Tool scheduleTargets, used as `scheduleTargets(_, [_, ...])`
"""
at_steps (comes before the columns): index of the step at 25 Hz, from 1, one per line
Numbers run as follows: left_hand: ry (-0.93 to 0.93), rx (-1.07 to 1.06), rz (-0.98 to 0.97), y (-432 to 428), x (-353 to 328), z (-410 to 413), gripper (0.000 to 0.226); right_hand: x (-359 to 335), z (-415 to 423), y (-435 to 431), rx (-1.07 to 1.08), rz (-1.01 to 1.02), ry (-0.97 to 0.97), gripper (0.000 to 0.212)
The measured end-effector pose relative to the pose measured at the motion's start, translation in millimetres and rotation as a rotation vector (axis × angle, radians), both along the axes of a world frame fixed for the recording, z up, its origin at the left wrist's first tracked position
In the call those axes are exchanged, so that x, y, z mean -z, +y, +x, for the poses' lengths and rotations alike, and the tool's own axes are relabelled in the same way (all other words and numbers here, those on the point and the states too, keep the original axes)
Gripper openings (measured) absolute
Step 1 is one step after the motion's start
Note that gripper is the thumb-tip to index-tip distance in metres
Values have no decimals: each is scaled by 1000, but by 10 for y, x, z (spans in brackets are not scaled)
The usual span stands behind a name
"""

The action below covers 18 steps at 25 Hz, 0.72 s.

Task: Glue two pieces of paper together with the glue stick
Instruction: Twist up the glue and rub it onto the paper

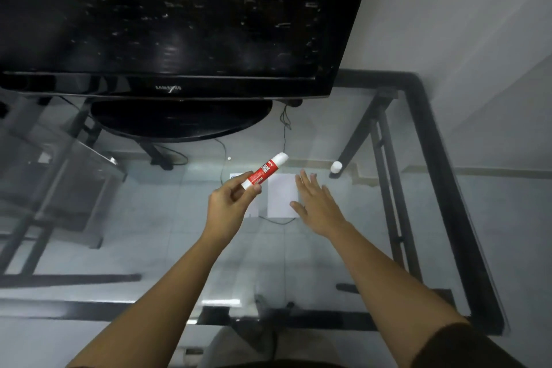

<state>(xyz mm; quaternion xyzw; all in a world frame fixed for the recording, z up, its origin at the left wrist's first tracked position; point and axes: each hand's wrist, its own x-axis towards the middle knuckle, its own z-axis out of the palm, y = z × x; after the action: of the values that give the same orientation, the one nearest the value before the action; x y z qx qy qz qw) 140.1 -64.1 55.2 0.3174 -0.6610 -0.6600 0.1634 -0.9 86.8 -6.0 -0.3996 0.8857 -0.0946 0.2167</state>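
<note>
My left hand (228, 203) grips the lower end of a red and white glue stick (264, 171), which tilts up to the right above the glass table. A white sheet of paper (281, 195) lies flat on the glass just right of that hand. A second white paper (253, 210) lies under my left hand, mostly hidden. My right hand (316, 203) hovers flat with fingers spread at the right edge of the visible sheet, holding nothing. The glue stick's white cap (336, 166) stands on the glass further right.
A large black television (167, 24) on an oval stand (179, 119) fills the back of the glass table (373, 233). The table's black frame (442, 176) runs along the right side, by a white wall. Cables hang below the glass.
</note>
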Motion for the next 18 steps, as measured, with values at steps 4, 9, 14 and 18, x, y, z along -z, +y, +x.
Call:
scheduleTargets(4, [-18,8,6,-36,114,16,25,242,-31,25,-112,99,105,64])
scheduleTargets(9, [27,-51,194,-72,236,-114,15,438,2,58,-91,76,115,67])
scheduleTargets(14, [134,-236,814,-147,294,-377,15,492,38,82,-55,14,161,68])
scheduleTargets(18, [135,-189,810,-163,365,-493,4,493,41,96,-45,-7,162,72])
